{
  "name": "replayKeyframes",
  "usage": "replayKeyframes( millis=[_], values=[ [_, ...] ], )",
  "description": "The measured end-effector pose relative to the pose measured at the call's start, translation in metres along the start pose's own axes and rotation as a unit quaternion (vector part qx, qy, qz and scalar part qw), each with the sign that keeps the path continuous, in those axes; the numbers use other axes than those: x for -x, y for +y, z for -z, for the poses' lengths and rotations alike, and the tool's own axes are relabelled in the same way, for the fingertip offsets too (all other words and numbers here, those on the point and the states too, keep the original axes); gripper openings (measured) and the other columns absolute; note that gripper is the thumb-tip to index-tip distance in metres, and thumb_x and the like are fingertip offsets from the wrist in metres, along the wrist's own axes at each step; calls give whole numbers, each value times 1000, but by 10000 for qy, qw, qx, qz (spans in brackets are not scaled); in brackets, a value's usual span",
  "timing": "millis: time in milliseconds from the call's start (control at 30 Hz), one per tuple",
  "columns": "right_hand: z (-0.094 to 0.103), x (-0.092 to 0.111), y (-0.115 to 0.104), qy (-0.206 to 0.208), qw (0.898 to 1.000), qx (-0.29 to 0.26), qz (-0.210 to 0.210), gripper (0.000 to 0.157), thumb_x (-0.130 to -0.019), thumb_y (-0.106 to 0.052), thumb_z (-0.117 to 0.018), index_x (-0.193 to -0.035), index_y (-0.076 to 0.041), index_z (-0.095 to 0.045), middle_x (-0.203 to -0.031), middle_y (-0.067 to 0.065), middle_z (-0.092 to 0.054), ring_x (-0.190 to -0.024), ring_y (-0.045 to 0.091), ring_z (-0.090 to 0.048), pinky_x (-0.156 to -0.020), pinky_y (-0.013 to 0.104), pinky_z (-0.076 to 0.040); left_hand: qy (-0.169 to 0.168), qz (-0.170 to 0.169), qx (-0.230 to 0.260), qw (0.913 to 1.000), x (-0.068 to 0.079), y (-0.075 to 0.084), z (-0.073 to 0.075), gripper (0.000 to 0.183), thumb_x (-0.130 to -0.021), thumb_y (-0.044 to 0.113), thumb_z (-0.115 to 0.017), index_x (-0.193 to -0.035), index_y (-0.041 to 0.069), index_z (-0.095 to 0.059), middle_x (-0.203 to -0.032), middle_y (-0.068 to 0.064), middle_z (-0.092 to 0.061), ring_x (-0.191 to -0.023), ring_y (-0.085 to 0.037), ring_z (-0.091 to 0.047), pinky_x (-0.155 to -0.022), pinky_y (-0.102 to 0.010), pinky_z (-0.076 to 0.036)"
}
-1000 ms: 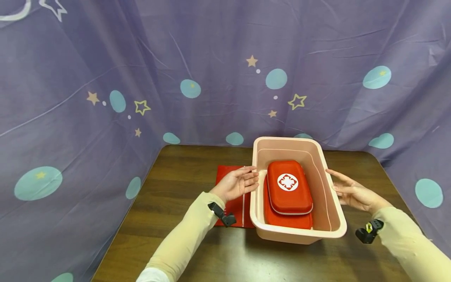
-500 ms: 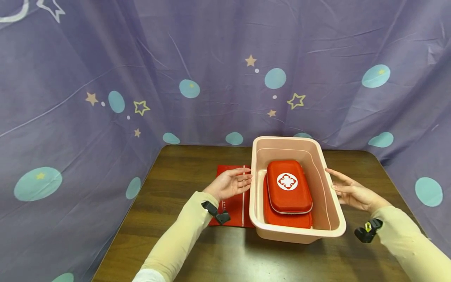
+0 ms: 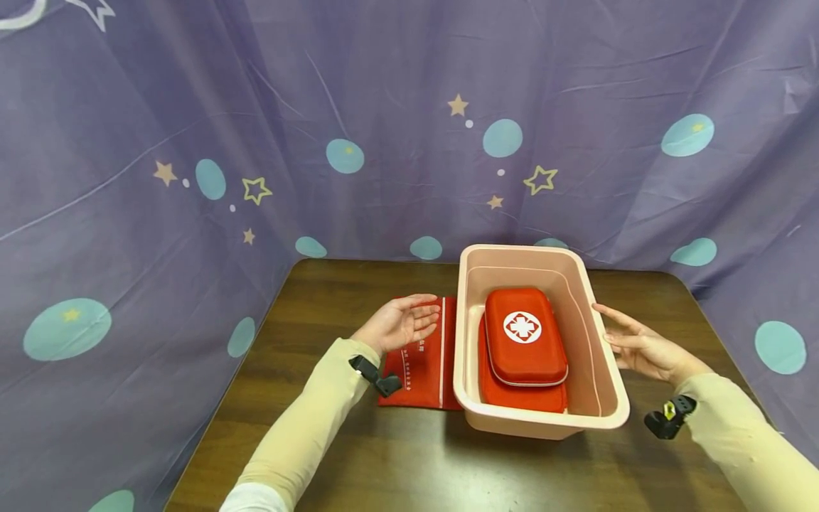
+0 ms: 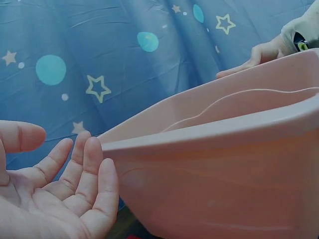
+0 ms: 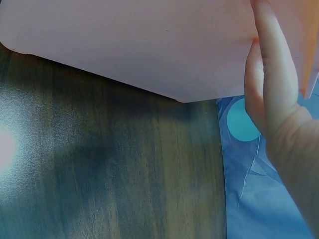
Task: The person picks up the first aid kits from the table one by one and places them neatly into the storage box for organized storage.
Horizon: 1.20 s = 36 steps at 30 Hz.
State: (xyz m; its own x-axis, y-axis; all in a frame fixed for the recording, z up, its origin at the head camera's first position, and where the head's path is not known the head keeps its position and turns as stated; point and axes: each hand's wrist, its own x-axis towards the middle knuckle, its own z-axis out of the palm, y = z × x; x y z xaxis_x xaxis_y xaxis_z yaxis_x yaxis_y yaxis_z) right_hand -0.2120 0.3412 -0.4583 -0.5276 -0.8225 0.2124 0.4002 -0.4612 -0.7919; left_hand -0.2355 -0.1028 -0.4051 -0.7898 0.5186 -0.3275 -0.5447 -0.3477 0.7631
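A pink plastic bin stands on the table. Inside it, a red first-aid case with a white cross emblem lies on top of another flat red item, mostly hidden. My left hand is held beside the bin's left side, apart from it, palm toward the bin and fingers loosely extended. Beneath that hand lies a flat red bag with white lettering, partly covered. On the opposite side, fingers of my right hand touch the bin's wall, fairly straight, not curled round it.
The brown wooden table has a purple curtain with stars and blue spots behind it and at both sides. Each wrist carries a black strapped camera. The bin's far end is near the table's back edge.
My left hand has drawn away to the left from the bin's rim, uncovering more of the red bag's lettering. The right hand and the bin stay about where they were.
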Motion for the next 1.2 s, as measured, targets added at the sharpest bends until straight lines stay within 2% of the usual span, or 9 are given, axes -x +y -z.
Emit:
replayKeyframes(
  millis=[267,533,733,900,1200],
  values=[
    [-1,0,1,13,10000,36,-2,62,-100,7,-11,-150,-27,-25,-137,9,-51,-125,20,-51,-98,43,-46,116,-6,-97,9999,6,6,12,25,-102,14,-30,-105,13,-55,-93,0,-61,-87,-10,-59,-83,-25,-48],
    [1,0,1,-17,10000,-29,25,62,-99,7,-12,-150,-26,-25,-137,10,-51,-125,21,-51,-99,43,-46,344,16,65,9994,11,7,34,25,-103,16,-30,-111,10,-53,-94,1,-61,-87,-10,-60,-83,-25,-48],
    [0,-1,1,0,10000,22,19,61,-100,6,-13,-150,-27,-25,-137,10,-51,-124,21,-52,-98,43,-47,474,18,153,9988,13,5,51,29,-103,16,-30,-102,13,-58,-93,0,-61,-85,-11,-60,-80,-25,-49],
    [2,1,2,125,9998,167,4,61,-101,5,-13,-149,-29,-27,-138,9,-50,-124,21,-52,-97,43,-47,771,102,177,9968,14,1,63,31,-103,16,-31,-95,15,-61,-93,1,-61,-84,-10,-60,-80,-25,-49],
    [1,0,2,97,9999,-21,-49,62,-100,6,-11,-149,-28,-28,-138,8,-51,-125,21,-51,-98,43,-46,1166,210,-94,9929,12,-4,77,23,-102,17,-33,-101,14,-55,-92,2,-60,-83,-9,-59,-80,-25,-48]
  ],
)
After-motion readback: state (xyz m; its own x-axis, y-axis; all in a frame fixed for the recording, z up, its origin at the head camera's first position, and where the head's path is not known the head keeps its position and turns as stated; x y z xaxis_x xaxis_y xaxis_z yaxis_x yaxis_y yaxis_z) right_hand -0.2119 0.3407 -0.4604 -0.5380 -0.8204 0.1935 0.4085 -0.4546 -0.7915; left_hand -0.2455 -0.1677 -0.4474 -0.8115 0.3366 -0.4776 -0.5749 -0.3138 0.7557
